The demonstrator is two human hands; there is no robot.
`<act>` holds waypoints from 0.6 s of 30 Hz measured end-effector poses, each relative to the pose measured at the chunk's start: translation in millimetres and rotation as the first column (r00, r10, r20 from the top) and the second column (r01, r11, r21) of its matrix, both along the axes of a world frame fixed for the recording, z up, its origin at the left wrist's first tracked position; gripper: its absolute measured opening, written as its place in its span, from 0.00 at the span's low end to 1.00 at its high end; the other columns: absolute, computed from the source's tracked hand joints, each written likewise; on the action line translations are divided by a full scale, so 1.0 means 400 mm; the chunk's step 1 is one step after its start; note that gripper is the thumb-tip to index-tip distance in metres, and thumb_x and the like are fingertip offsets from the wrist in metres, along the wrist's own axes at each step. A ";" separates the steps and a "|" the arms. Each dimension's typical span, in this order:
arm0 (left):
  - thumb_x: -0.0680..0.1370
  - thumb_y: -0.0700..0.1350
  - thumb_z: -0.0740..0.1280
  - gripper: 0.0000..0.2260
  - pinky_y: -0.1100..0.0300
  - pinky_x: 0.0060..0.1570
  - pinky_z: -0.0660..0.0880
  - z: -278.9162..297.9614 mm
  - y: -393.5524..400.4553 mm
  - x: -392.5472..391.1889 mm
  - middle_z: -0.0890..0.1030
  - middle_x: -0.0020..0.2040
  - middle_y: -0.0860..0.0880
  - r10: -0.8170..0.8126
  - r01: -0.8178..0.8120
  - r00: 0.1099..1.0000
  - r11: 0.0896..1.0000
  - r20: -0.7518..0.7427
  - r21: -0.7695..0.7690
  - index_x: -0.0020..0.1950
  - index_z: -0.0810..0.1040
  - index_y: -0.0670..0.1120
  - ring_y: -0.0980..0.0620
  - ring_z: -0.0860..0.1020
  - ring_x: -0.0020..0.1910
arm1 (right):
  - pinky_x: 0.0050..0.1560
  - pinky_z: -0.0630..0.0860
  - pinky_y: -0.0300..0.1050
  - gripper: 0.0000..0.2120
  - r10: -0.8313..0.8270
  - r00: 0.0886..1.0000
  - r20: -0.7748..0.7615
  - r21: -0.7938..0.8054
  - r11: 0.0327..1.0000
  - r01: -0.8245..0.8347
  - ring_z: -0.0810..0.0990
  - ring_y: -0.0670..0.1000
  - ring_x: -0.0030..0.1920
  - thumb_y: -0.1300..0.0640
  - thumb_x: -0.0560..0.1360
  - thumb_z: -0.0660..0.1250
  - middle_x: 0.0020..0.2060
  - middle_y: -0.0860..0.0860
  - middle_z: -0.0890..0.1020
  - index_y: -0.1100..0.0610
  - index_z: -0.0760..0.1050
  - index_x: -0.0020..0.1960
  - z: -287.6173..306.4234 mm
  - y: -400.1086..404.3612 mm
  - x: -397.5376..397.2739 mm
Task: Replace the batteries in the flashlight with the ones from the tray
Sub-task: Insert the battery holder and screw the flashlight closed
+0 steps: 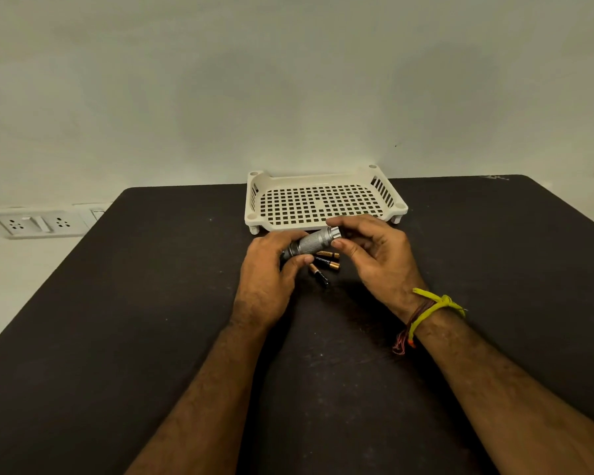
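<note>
Both hands [323,255] around flashlight [314,242]; batteries [326,264] just beneath

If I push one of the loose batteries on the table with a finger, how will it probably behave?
The batteries are smooth cylinders lying on their sides, so one would likely roll if pushed across its length. The dark table looks matte, which may slow it. Being small and rigid, it should not bend or tip.

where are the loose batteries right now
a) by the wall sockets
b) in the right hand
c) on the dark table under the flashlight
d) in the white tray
c: the batteries lie on the dark table beneath the flashlight; the tray holds none.
</note>
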State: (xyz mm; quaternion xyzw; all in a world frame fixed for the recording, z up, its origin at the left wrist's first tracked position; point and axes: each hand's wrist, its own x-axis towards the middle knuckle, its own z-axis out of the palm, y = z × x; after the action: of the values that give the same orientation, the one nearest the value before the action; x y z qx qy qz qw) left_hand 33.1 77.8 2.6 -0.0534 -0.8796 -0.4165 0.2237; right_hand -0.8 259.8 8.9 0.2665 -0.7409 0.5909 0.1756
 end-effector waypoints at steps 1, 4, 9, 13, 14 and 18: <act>0.75 0.45 0.74 0.17 0.62 0.60 0.68 0.000 0.000 0.000 0.79 0.57 0.58 0.000 0.000 1.000 1.000 -0.007 -0.005 0.62 0.80 0.52 0.55 0.73 0.59 | 0.59 0.80 0.46 0.14 -0.004 1.000 -0.031 0.038 0.999 0.005 0.82 0.49 0.57 0.68 0.75 0.71 0.54 0.50 0.82 0.58 0.81 0.59 0.001 0.003 -0.001; 0.74 0.45 0.74 0.17 0.63 0.60 0.67 0.000 -0.001 0.000 0.80 0.58 0.56 0.003 -0.003 1.000 0.999 -0.005 -0.036 0.62 0.80 0.51 0.54 0.73 0.60 | 0.60 0.79 0.44 0.14 0.025 0.994 -0.111 0.142 0.990 -0.009 0.81 0.49 0.58 0.69 0.74 0.71 0.53 0.51 0.82 0.61 0.82 0.59 0.005 0.016 -0.010; 0.75 0.46 0.73 0.16 0.73 0.56 0.62 0.001 -0.001 -0.001 0.80 0.59 0.56 0.004 -0.004 1.000 0.999 -0.005 -0.054 0.62 0.80 0.52 0.56 0.72 0.59 | 0.50 0.84 0.48 0.13 -0.098 0.995 0.027 0.058 0.994 0.096 0.86 0.48 0.48 0.61 0.73 0.75 0.48 0.50 0.86 0.56 0.83 0.57 -0.004 0.011 -0.005; 0.75 0.46 0.73 0.16 0.72 0.56 0.62 -0.001 0.000 -0.001 0.78 0.57 0.59 -0.004 0.003 1.000 0.999 -0.015 -0.054 0.62 0.79 0.53 0.57 0.72 0.59 | 0.46 0.84 0.45 0.12 -0.177 0.983 -0.037 0.072 0.981 0.180 0.85 0.45 0.44 0.57 0.73 0.75 0.45 0.49 0.86 0.59 0.83 0.55 -0.005 0.003 -0.003; 0.75 0.46 0.73 0.16 0.70 0.57 0.63 -0.002 0.000 -0.002 0.79 0.57 0.59 -0.005 0.004 1.000 0.999 -0.017 -0.053 0.62 0.79 0.53 0.56 0.72 0.59 | 0.47 0.84 0.43 0.12 -0.174 0.983 -0.056 0.089 0.980 0.179 0.85 0.44 0.44 0.57 0.73 0.75 0.45 0.48 0.85 0.59 0.83 0.55 -0.003 0.003 -0.001; 0.74 0.45 0.73 0.16 0.68 0.57 0.64 0.000 0.002 0.000 0.81 0.57 0.56 -0.030 0.027 0.998 0.997 -0.046 -0.073 0.61 0.80 0.52 0.54 0.74 0.59 | 0.36 0.78 0.38 0.13 -0.238 0.969 -0.061 0.084 0.967 0.242 0.81 0.43 0.34 0.49 0.74 0.74 0.33 0.47 0.83 0.59 0.83 0.42 0.003 0.002 0.012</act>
State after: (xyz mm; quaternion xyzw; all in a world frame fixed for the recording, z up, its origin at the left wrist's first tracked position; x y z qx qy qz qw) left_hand 33.2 78.6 2.8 -0.0837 -0.8876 -0.3862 0.2364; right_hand 3.9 260.8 10.3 0.1973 -0.7891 0.5242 0.2522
